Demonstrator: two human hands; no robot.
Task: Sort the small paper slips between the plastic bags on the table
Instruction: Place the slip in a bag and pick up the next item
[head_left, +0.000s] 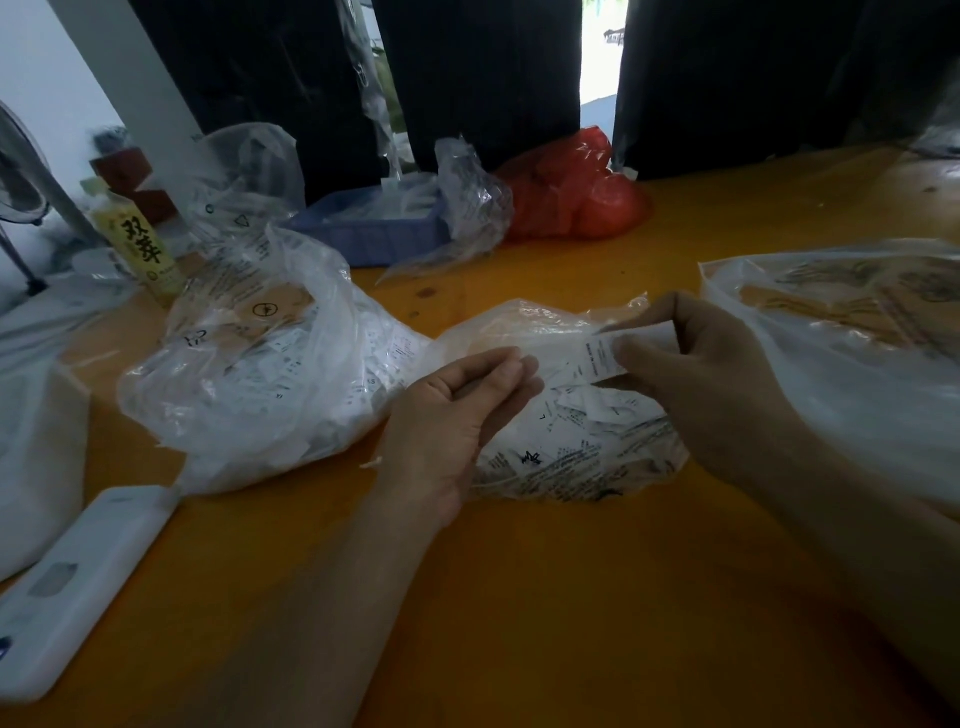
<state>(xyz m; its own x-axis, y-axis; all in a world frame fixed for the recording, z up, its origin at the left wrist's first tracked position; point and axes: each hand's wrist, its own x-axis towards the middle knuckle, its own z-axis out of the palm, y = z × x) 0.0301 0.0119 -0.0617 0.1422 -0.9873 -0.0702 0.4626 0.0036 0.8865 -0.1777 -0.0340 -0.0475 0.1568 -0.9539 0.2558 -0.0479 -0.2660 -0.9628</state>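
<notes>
Paper slip (602, 358), white with a line of small print, is pinched between the thumb and fingers of my right hand (696, 374), held above the middle plastic bag (571, 447). My left hand (457, 410) sits just beside it, fingers curled loosely with the tips close to the slip's left end; whether they grip the bag's film I cannot tell. More slips lie loose inside the middle bag, which rests crumpled on the orange desk (519, 597) under both hands. To the left, a larger clear bag (249, 364) bulges with white slips. To the right, another clear bag (852, 332) lies flat over something brown. Near my left forearm a white phone-like case (83, 587) lies at the desk's edge. Farther back stand a blue tray (363, 231), a red bag (571, 192) and a yellow bottle (137, 241).
</notes>
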